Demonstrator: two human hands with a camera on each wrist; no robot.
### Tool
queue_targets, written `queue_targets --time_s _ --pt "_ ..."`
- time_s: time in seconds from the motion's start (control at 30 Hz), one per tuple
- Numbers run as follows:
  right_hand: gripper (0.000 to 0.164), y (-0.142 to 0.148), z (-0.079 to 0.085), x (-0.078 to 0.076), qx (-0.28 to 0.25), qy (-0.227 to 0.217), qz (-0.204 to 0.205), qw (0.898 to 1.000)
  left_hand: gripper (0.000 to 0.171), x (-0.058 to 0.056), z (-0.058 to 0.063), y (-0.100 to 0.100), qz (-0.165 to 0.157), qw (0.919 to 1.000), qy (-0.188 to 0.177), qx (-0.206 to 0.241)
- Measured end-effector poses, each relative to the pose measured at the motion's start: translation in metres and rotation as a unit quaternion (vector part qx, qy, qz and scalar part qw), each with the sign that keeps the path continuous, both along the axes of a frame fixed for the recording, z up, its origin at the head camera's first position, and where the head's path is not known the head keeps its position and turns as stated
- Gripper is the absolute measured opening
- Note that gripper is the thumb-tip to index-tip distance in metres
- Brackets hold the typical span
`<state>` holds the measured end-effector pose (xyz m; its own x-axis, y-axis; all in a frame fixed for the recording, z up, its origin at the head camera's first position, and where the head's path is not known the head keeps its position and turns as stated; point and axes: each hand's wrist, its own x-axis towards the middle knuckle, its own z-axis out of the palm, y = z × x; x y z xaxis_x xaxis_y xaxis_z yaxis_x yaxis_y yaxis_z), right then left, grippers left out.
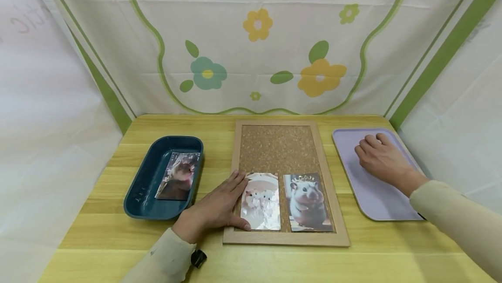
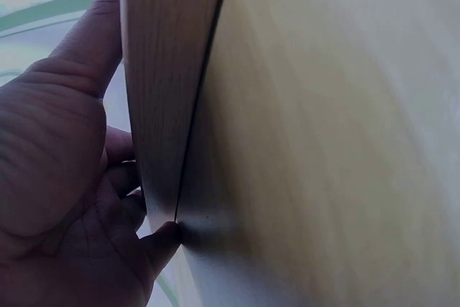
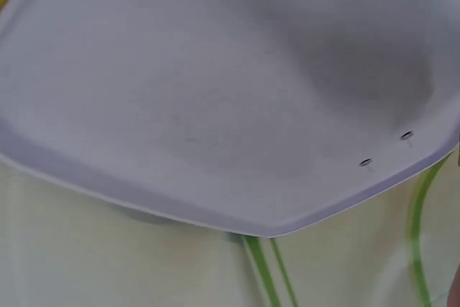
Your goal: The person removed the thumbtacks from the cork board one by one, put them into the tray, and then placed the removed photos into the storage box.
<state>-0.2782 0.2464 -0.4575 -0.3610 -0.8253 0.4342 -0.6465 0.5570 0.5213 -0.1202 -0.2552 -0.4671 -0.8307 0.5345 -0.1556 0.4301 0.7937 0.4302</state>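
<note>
Leftmost, we have a dark blue dish [image 1: 142, 187] on the wooden table [image 1: 157, 254], with a glossy hamster photo [image 1: 177, 177] lying in it; only the head view shows this. Next comes our left hand [image 1: 217, 202], fingers spread, resting on the left side of the framed cork board [image 1: 274, 148] at the edge of the three-hamster picture [image 1: 262, 206]. From the left wrist we see what the head view hides: the outer side of the wooden frame [image 2: 169, 70], with one fingertip low against it. That picture lies on the near half of the board, its surface glaring with light, and just right of it lies the crowned-hamster picture [image 1: 307, 204]. Further right is the lilac tray [image 1: 378, 202], our right hand [image 1: 382, 161] over its far part, fingers bent and their tips hidden, so we cannot tell whether they pinch anything. The right wrist view alone reveals two small pins [image 3: 366, 163] on the tray near its rim. Our hands are well apart.
</note>
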Motion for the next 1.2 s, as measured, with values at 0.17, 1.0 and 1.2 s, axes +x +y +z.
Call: queue_targets --time_s 0.17,1.0,1.2 --pt "0.039 0.017 -0.001 -0.001 -0.002 -0.008 -0.016 1.0 0.125 0.0 0.0 0.0 0.001 1.0 0.0 0.001" --pt "0.024 0.03 -0.009 0.0 0.016 -0.029 -0.076 0.997 0.124 -0.001 0.001 0.001 0.003 1.0 0.007 0.006" --pt "0.022 0.031 -0.011 0.001 0.046 -0.049 -0.113 0.991 0.123 -0.001 0.0 0.0 -0.002 0.9999 0.014 0.005"
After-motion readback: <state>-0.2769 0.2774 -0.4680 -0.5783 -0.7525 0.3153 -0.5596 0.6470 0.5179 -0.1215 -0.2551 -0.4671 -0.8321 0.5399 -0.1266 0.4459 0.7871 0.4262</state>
